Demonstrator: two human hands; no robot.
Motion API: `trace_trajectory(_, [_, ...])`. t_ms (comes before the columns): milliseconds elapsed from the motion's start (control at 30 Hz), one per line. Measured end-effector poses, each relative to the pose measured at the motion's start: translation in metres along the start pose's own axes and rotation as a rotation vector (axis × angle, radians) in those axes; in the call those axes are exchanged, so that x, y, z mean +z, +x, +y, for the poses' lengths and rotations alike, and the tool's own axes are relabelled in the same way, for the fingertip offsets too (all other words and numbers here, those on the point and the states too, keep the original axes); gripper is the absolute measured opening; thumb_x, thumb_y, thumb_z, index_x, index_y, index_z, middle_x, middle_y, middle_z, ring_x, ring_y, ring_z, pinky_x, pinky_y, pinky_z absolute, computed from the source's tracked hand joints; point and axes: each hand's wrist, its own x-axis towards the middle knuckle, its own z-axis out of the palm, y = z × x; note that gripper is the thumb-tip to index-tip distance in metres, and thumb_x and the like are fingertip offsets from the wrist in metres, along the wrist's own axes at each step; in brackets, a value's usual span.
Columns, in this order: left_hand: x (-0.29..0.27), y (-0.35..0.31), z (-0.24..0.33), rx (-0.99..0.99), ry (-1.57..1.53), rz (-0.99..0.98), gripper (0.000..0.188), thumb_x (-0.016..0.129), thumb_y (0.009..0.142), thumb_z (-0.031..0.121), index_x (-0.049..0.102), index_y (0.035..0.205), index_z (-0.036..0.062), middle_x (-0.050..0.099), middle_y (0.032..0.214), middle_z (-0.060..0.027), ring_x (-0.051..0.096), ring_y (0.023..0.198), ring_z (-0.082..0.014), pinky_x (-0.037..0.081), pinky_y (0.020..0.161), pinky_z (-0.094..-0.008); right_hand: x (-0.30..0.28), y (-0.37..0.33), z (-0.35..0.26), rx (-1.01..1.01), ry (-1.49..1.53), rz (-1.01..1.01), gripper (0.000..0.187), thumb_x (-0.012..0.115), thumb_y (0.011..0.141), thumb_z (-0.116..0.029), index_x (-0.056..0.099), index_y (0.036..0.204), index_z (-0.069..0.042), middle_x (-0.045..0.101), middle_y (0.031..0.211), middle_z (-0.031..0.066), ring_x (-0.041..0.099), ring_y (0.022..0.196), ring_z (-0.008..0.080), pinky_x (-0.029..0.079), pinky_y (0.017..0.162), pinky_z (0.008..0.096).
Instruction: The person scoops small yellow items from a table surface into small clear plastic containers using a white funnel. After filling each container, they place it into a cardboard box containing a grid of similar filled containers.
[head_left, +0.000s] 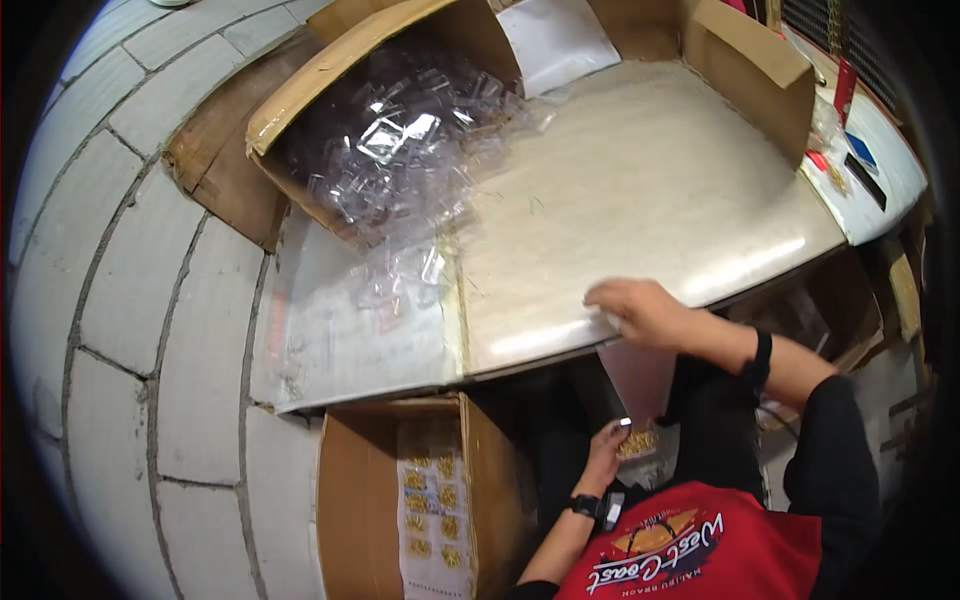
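My left hand [604, 452] is low in front of my lap, its fingers closed at the edge of a clear plastic packet [638, 444] of small gold-coloured pieces. Something small and shiny shows at those fingertips. A translucent pinkish plastic sheet [640, 378] hangs between the table edge and the packet; whether the two are joined I cannot tell. Over the table's near edge, my right hand [645, 310] is raised with bent fingers pressed together. A pale bit shows under them, slightly blurred, too small to name.
Clear plastic pieces [400, 150] spill from a tipped cardboard box [350, 60] onto the table [620, 200]. Below left, an open carton [350, 490] holds a sheet of packed gold pieces [430, 500]. Several small objects lie on a white surface [900, 180] at far right.
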Motion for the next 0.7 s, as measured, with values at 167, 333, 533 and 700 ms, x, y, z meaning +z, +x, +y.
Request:
trace_trajectory(167, [-0.035,0.013,-0.003,0.016,-0.131,-0.043,0.031,0.046,0.093,0.019,0.054,0.119,0.0023,0.064,0.108,-0.0105,0.068,0.091,-0.0223,0.06,0.07,-0.0342,0.031,0.138,0.093,-0.027,-0.271,-0.166,0.029,0.053,0.078,-0.005,0.062,0.105,-0.001,0.061,0.113,0.0139,0.056,0.107,0.032,0.046,0.09,0.0386])
trace_trajectory(333, [-0.06,0.028,-0.012,0.047,-0.312,0.043,0.019,0.055,0.093,0.016,0.057,0.107,0.0027,0.066,0.1,-0.0114,0.069,0.084,-0.0231,0.061,0.064,-0.0353,0.081,0.232,0.124,-0.211,-0.348,-0.266,0.031,0.055,0.084,-0.016,0.06,0.112,-0.003,0.054,0.127,0.0118,0.048,0.119,0.0286,0.043,0.095,0.0379])
trace_trajectory(533, [-0.074,0.038,-0.012,-0.055,-0.326,0.116,0.012,0.057,0.09,0.012,0.063,0.097,0.0028,0.068,0.097,-0.0116,0.069,0.085,-0.0249,0.059,0.069,-0.0406,0.117,0.286,0.129,-0.228,-0.277,-0.287,0.038,0.049,0.09,-0.028,0.054,0.126,-0.017,0.044,0.14,0.0104,0.04,0.128,0.0336,0.037,0.102,0.0437])
trace_trajectory(700, [-0.129,0.064,-0.076,0.093,-0.15,0.248,0.009,0.059,0.087,0.009,0.064,0.09,0.0017,0.067,0.088,-0.0099,0.068,0.084,-0.0256,0.057,0.073,-0.0437,0.136,0.267,0.123,-0.147,-0.393,-0.285,0.047,0.045,0.093,-0.034,0.044,0.137,-0.015,0.035,0.146,0.0138,0.031,0.136,0.0323,0.028,0.109,0.0464])
